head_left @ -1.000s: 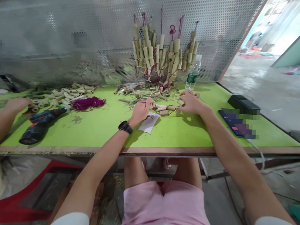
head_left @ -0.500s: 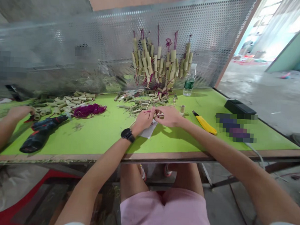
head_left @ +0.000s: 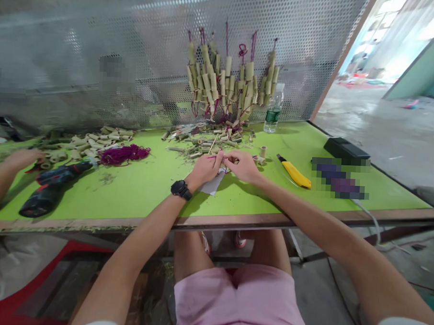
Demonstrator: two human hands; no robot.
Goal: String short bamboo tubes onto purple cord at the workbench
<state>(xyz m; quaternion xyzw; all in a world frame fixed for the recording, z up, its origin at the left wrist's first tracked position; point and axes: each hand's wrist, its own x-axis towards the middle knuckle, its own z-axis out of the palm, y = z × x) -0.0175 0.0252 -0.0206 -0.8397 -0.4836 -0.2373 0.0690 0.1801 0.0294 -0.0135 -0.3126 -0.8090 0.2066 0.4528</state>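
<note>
Head view takes in a perforated metal panel [head_left: 153, 59] standing behind a bright green desk [head_left: 154, 193]. Against the panel hangs a broad cluster of strung bamboo tubes [head_left: 228, 79], with loose bamboo pieces [head_left: 199, 145] scattered below it on the desk. At the left lies a cordless drill [head_left: 54, 184], near a co-worker's hand [head_left: 23, 159]. The left hand [head_left: 205, 169], at a wrist with a black watch [head_left: 182, 189], and the right hand [head_left: 243, 166] meet at the fingertips above the desk's middle. Left grip is narrow, pinching a purple cord [head_left: 211, 157]; right fingers are bunched against it, and I cannot tell what they hold. A black box [head_left: 347, 150] sits at the right, a water bottle [head_left: 272, 115] by the panel, a tangle of purple yarn [head_left: 124, 154] beyond the drill. Smaller still are a yellow utility knife [head_left: 296, 173], white paper [head_left: 212, 185] under the hands, and an upright short bamboo tube [head_left: 263, 151] just beyond the right hand.
</note>
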